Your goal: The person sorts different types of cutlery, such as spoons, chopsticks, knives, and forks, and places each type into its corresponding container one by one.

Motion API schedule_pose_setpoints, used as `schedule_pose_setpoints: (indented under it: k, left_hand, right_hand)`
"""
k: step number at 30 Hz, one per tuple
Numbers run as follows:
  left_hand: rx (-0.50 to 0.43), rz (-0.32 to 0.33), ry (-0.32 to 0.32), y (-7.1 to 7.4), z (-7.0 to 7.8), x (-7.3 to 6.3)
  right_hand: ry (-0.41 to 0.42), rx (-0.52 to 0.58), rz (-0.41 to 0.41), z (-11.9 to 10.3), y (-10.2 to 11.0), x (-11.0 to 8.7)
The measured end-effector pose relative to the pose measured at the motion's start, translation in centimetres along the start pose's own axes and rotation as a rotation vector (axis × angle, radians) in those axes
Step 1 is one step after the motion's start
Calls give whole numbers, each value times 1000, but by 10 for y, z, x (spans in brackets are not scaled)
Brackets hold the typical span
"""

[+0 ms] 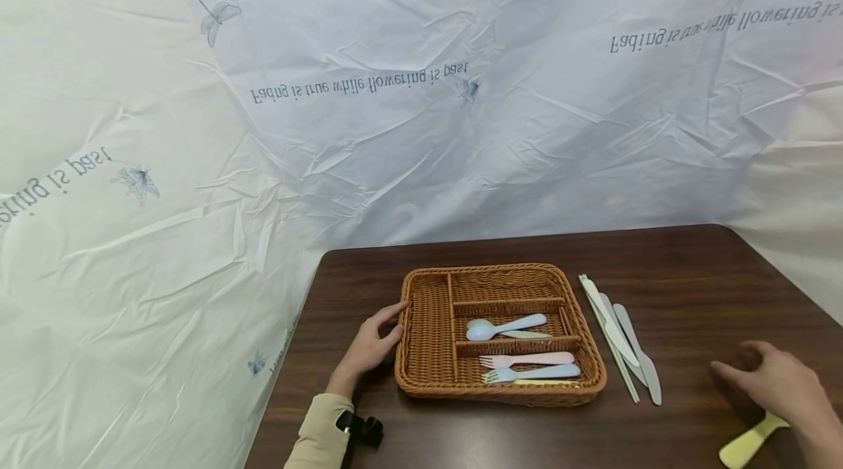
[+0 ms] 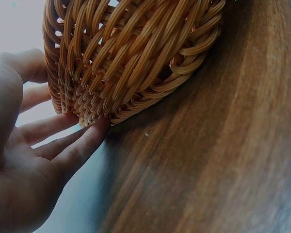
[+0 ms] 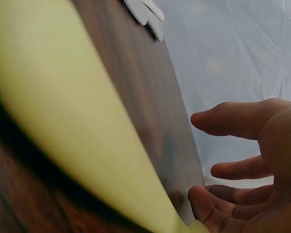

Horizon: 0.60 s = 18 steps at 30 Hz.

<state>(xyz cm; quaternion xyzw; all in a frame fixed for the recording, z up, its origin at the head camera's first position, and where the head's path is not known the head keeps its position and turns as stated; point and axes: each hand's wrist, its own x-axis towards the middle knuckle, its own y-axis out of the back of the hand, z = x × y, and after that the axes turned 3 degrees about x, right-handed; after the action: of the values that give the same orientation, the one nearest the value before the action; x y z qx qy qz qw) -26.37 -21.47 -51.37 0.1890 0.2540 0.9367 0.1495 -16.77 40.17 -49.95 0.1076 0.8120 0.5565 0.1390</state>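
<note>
My left hand (image 1: 370,344) rests against the left side of a brown wicker basket (image 1: 424,386). In the left wrist view its fingertips (image 2: 94,131) touch the woven wall low down, fingers fairly straight. To the right, my right hand (image 1: 784,385) hovers above the table over a pale yellow utensil (image 1: 751,443), whose far end is hidden beneath the hand. The right wrist view has the utensil's broad handle (image 3: 72,111) large in front, with the loosely bent fingers (image 3: 237,119) beside its narrow part. No grip on it shows; its kind cannot be told.
Divided compartments hold a blue spoon (image 1: 482,331) over another utensil, and a pink fork (image 1: 500,361) by a blue fork (image 1: 503,375) with something yellow below. Right of the basket lie pale knives (image 1: 648,374) and chopsticks (image 1: 622,366) on the dark wooden table (image 1: 685,264). Printed sheeting (image 1: 395,162) hangs behind.
</note>
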Motion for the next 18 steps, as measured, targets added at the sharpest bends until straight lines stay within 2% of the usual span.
schedule_pose_setpoints:
  k: [5,12,18]
  left_hand:
    - [20,-2,-10,-1,-12,1]
    - [16,-28,42,1,-13,0]
    - [29,-13,7,0,-12,-1]
  right_hand:
    - [-18,-7,-10,-1,-1,0]
    - [-13,-3,43,1,1,-5]
    - [-107,-50,-4,6,4,-7]
